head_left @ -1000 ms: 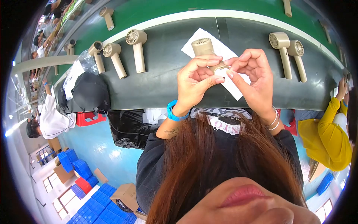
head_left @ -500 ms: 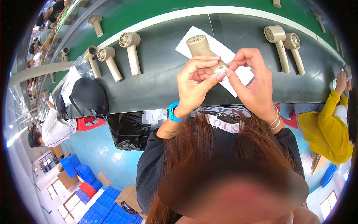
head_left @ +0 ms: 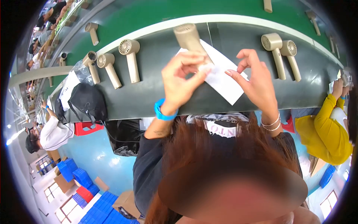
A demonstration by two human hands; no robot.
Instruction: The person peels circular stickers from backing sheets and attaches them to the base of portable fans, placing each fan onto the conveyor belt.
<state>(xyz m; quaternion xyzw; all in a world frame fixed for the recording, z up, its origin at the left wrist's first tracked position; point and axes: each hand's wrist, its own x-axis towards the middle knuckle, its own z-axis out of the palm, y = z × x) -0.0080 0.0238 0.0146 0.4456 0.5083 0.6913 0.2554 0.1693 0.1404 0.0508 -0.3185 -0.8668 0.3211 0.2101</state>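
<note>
My left hand [head_left: 181, 80] is closed around the lower handle of a beige handheld fan [head_left: 187, 37], whose round grille head points away from me. A small white piece shows at the handle's end by my thumb, blurred. White paper sheets [head_left: 228, 87] lie on the dark bench under the fan and between my hands. Apart from the fan, my right hand [head_left: 257, 80] hovers over the paper's right edge. Its fingers are curled, with a gap between thumb and forefinger, and I see nothing held there.
Several beige fans, such as this one [head_left: 129, 59], lie on the dark bench [head_left: 156, 93] to the left. Two more fans [head_left: 274, 52] lie to the right. Beyond is a green belt [head_left: 231, 9]. A black bag [head_left: 88, 99] sits at left; a person in yellow [head_left: 324, 130] works at right.
My left hand has carried the fan up and to the left. My right hand has come away from the handle's end, and more of the white paper shows.
</note>
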